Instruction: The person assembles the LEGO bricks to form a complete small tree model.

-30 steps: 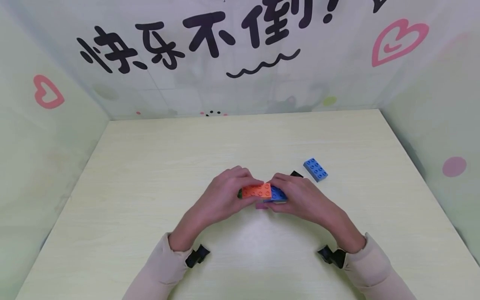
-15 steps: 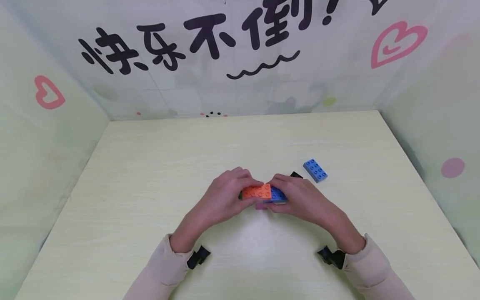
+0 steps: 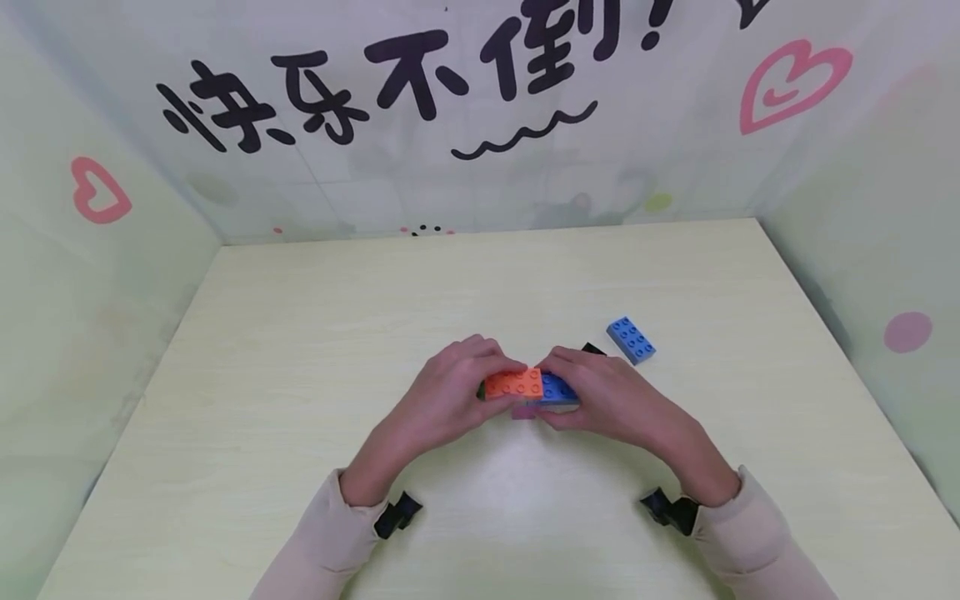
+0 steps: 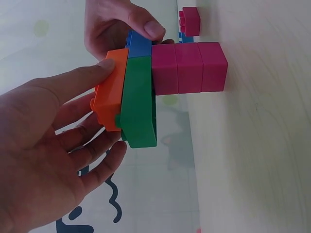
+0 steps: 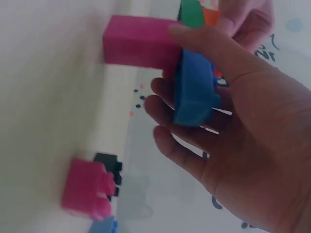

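An upright column of pink toy building bricks (image 4: pixel 189 68) carries a green brick (image 4: pixel 138 102) and a blue brick (image 3: pixel 557 389) end to end on top. An orange brick (image 3: pixel 513 383) sits over both of these. My left hand (image 3: pixel 450 387) pinches the orange brick, its thumb on the near side and fingers on the far side. My right hand (image 3: pixel 603 396) holds the blue brick's right part, the thumb reaching to where blue meets pink in the right wrist view. In the head view the hands hide most of the green brick and the column.
Beyond my right hand, a loose blue brick (image 3: pixel 631 340) lies on the table (image 3: pixel 300 333). A black brick (image 3: pixel 592 349) shows partly behind that hand. The right wrist view also shows a separate pink brick (image 5: pixel 85 187). Printed cloth walls (image 3: pixel 480 183) enclose the table's back and sides.
My right hand has slid slightly to the right along the blue brick, so more of that brick shows. The left hand and the orange brick have stayed in place.
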A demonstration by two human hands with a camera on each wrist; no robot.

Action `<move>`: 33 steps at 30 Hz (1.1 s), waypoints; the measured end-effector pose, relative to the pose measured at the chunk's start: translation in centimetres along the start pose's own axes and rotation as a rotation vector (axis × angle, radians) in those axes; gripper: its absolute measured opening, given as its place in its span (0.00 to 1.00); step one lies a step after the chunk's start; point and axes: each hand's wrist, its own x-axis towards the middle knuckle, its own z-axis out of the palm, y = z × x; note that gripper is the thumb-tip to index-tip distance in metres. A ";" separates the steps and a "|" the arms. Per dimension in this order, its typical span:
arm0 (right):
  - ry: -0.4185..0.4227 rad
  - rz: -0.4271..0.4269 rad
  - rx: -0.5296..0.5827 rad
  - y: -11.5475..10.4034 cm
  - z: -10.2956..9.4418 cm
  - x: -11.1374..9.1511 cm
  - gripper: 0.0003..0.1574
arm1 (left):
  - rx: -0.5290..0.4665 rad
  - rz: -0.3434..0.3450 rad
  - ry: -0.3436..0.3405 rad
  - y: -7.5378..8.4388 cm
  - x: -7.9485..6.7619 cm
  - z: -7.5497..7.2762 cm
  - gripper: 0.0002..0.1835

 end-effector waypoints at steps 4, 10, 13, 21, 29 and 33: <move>-0.119 0.090 0.051 0.5 -1.3 -0.6 0.32 | -0.001 -0.013 -0.004 -0.1 -0.1 0.1 0.18; -0.170 0.167 0.109 1.7 -3.0 -1.4 0.31 | 0.009 -0.021 -0.005 -0.1 -0.3 0.1 0.19; -0.142 0.177 0.086 2.2 -3.4 -1.7 0.30 | 0.016 -0.020 -0.004 -0.1 -0.3 0.1 0.19; -0.020 0.192 -0.038 3.3 -3.3 -1.8 0.26 | 0.006 -0.031 -0.012 -0.1 -0.2 0.2 0.20; 0.082 0.314 -0.158 4.0 -2.3 -1.3 0.25 | 0.005 -0.026 -0.005 -0.1 -0.2 0.2 0.20; 0.064 0.359 -0.146 4.3 -1.7 -1.1 0.25 | 0.001 -0.028 -0.006 -0.1 -0.2 0.2 0.20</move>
